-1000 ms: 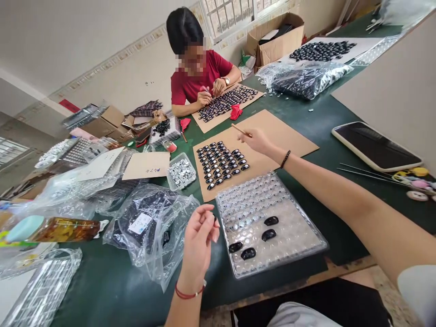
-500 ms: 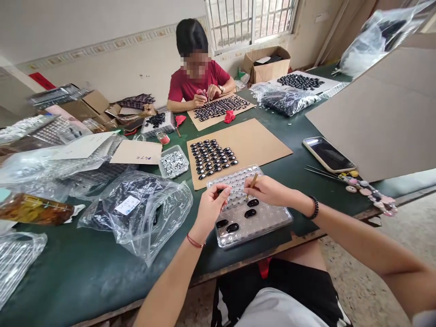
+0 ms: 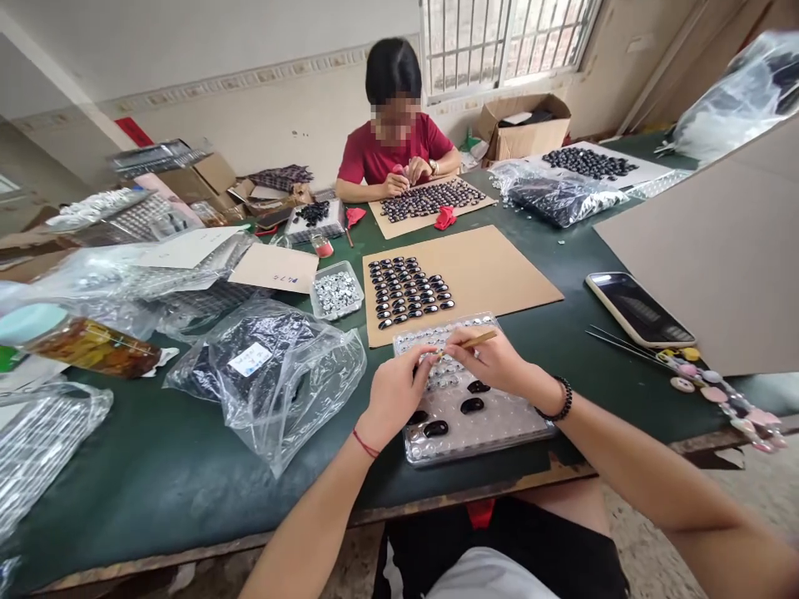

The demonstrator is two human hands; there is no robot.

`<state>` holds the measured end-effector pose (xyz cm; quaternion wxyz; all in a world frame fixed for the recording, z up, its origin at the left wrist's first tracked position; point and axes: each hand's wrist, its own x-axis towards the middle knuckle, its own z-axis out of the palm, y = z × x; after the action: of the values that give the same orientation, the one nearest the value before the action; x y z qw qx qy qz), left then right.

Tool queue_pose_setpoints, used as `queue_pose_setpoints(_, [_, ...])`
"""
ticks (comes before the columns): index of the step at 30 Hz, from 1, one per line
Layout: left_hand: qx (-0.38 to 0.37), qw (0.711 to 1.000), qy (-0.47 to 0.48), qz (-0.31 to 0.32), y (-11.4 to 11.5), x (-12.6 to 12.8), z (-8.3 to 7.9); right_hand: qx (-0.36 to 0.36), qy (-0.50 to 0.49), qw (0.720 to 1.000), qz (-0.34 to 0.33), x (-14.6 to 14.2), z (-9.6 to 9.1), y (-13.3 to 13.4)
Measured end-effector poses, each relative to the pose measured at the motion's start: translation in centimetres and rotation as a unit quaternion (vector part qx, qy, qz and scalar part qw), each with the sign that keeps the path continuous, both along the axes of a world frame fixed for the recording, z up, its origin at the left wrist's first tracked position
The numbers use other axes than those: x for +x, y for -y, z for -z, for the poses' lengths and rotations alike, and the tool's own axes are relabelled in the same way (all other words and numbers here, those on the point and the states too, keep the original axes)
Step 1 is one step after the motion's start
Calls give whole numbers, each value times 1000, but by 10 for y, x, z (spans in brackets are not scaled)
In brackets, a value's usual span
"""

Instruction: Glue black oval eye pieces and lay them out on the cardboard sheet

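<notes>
My right hand grips a thin wooden stick tool, its lower end at the fingertips of my left hand. The left thumb and fingers are pinched together; whatever they hold is hidden. Both hands are above a clear plastic tray with rows of small round clear bumps. On its near part lie several glossy black oval pieces, one under my right hand and another nearer the front edge. A further black piece is partly covered by my left hand.
Past the tray, a cardboard sheet carries rows of black pieces. Left of it stands a tub of small silvery parts. A plastic bag lies left; a phone and tweezers lie right. A co-worker works opposite.
My hands have come together, and the stick tool has swung from upright over the tray to nearly level, its end now at my left fingertips. The camera view has shifted left.
</notes>
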<state>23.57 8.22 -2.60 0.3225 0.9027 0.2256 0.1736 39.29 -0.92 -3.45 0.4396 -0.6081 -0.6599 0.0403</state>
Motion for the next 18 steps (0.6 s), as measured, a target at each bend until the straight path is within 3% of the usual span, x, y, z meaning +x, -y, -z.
queue_pose_setpoints(7, [-2, 1000, 0, 2, -3, 6, 8, 38, 28, 999, -12, 0, 4, 9])
queue_pose_setpoints(18, [-88, 995, -1, -35, -12, 4, 0, 41, 42, 998, 21, -1, 2, 12])
